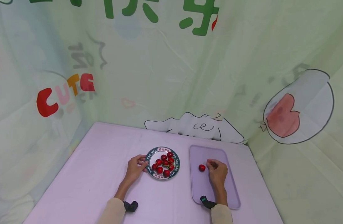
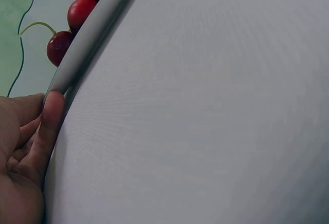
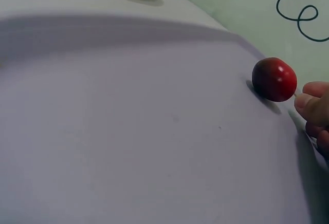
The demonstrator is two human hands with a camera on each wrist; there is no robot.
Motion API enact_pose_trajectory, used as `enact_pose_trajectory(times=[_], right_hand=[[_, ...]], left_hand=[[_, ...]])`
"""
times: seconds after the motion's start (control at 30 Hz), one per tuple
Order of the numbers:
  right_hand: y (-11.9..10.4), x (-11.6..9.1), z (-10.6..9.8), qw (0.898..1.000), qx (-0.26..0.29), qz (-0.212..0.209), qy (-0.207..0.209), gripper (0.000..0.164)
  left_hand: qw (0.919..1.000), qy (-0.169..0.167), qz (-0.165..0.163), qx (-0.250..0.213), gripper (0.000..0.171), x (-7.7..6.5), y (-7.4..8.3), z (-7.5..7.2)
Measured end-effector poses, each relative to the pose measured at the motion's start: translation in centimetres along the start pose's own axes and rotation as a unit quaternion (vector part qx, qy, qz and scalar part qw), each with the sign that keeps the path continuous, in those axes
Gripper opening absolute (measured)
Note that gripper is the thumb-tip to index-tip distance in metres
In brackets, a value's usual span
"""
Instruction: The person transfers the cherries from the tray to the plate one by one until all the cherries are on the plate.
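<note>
My left hand [image 1: 135, 168] pinches the near-left rim of a round plate [image 1: 176, 158] with a dark green patterned border. In the left wrist view, thumb and fingers [image 2: 53, 110] meet at the plate's edge. Several red cherries [image 1: 159, 170] with stems lie on the plate. Over the purple tray [image 1: 199, 188], my right hand [image 1: 218, 173] pinches the stem of a single cherry [image 1: 202, 168]. The right wrist view has this cherry [image 3: 274, 79] close to the tray surface, its shadow beside it; whether it touches the tray I cannot tell.
Plate and tray stand side by side on a table with a pale pink-white cover [image 1: 104, 174]. Behind and beside the table hang pale green curtains [image 1: 160, 77] printed with letters and drawings. A dark strap with a small device [image 1: 130, 206] sits on each wrist.
</note>
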State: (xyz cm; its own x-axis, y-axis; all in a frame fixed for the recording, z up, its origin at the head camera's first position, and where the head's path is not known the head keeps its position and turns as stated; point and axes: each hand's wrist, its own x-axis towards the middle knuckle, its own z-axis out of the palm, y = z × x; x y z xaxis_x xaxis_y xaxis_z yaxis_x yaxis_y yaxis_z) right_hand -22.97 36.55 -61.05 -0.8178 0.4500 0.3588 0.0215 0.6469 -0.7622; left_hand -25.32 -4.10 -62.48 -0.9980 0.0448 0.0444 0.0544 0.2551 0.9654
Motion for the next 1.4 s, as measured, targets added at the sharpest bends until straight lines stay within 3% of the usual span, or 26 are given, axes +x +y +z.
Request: enact_pose_trajectory(times=[0.3,0.63,0.97,1.23,1.4], right_hand=[[-0.5,-0.7,0.5,0.999,0.027,0.013,0.016,0.008],[-2.6,-1.0,1.3,0.991,0.103,-0.007,0.081,0.008],[-5.1,-1.4,2.6,0.984,0.150,0.029,0.090,0.010],[-4.8,-1.3,4.1,0.975,0.198,0.050,0.088,0.010],[-5.0,-1.4,5.2,0.972,0.216,0.038,0.081,0.011]], left_hand=[[1.0000,0.002,-0.002,0.002,0.035,0.0,0.0,0.0],[1.0000,-0.002,0.003,-0.006,0.035,-0.3,0.6,-0.1],[1.0000,-0.006,0.003,-0.003,0.033,0.0,0.3,-0.2],[0.9999,-0.008,0.006,-0.009,0.033,-0.1,0.7,-0.3],[1.0000,-0.005,-0.001,-0.005,0.034,-0.2,0.8,-0.3]])
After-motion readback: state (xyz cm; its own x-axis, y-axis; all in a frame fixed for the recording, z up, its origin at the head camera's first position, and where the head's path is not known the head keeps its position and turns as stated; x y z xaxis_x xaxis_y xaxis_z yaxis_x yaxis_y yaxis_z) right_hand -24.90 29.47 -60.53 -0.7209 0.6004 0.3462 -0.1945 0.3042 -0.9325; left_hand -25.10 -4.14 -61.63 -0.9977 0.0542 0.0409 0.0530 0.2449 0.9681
